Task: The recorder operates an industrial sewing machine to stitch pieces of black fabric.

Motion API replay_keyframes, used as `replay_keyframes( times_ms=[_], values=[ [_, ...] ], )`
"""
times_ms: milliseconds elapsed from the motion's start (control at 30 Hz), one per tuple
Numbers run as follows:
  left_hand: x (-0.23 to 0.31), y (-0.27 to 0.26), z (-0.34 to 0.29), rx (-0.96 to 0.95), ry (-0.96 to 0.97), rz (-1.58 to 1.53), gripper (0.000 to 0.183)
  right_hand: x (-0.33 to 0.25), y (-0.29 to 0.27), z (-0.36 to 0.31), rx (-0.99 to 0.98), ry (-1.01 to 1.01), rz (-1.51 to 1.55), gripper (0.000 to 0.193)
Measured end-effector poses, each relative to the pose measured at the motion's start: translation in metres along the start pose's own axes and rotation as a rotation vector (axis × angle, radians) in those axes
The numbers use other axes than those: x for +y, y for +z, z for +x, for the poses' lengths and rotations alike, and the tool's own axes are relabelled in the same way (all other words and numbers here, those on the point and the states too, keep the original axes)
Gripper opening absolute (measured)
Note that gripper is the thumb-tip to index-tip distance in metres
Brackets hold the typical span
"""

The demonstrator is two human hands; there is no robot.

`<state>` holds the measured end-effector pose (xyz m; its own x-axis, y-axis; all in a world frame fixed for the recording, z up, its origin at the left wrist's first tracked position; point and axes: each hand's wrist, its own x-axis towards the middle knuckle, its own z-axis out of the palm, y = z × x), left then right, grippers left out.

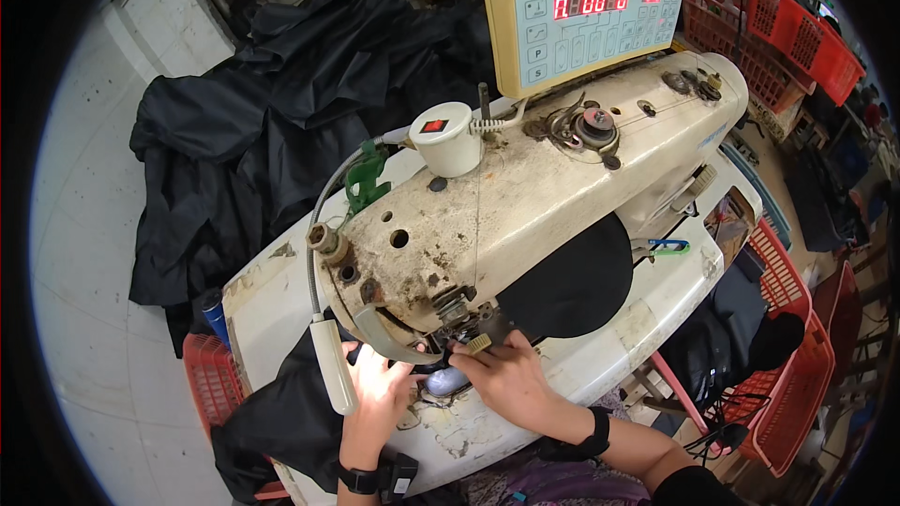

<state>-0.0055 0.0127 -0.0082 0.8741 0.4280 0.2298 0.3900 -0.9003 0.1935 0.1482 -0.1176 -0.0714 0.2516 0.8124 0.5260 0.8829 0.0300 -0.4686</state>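
A worn cream sewing machine (562,197) stands before me, its needle end nearest my hands. At the left of the needle area, my left hand (378,394) is closed on the edge of black fabric (295,412), with some fingertips hidden by the machine head. My right hand (511,379) reaches in from the other side, its thumb and forefinger pinched together beside a brass-coloured knob (479,344). What sits in that pinch is too small to make out. Between the hands lies a smooth greyish-purple rounded piece (446,381). More black fabric (577,281) lies under the machine arm.
A control panel (586,33) with red digits tops the machine. A white lamp handle (333,365) hangs left of the needle end. Black cloth (244,159) is heaped behind. Red baskets (792,356) stand at the right, and small snips (661,246) lie on the table.
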Motion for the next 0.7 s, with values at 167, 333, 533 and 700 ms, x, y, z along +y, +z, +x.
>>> replay_keyframes(
  times_ms=[167, 333, 533, 700],
  values=[
    [0.015, -0.015, -0.002, 0.053, 0.151, 0.068, 0.042, 0.002, -0.009, 0.001, -0.090, -0.009, 0.028, 0.031],
    [0.018, 0.000, -0.018, -0.027, 0.059, 0.004, 0.045, 0.005, -0.020, 0.001, -0.177, -0.057, 0.027, 0.037],
    [0.016, 0.005, -0.014, -0.036, 0.048, -0.155, 0.044, 0.010, -0.025, 0.002, -0.179, -0.107, -0.045, 0.029],
    [0.017, 0.004, -0.013, -0.104, 0.018, -0.222, 0.042, 0.017, -0.023, -0.001, -0.127, -0.105, -0.007, 0.040]
  ],
)
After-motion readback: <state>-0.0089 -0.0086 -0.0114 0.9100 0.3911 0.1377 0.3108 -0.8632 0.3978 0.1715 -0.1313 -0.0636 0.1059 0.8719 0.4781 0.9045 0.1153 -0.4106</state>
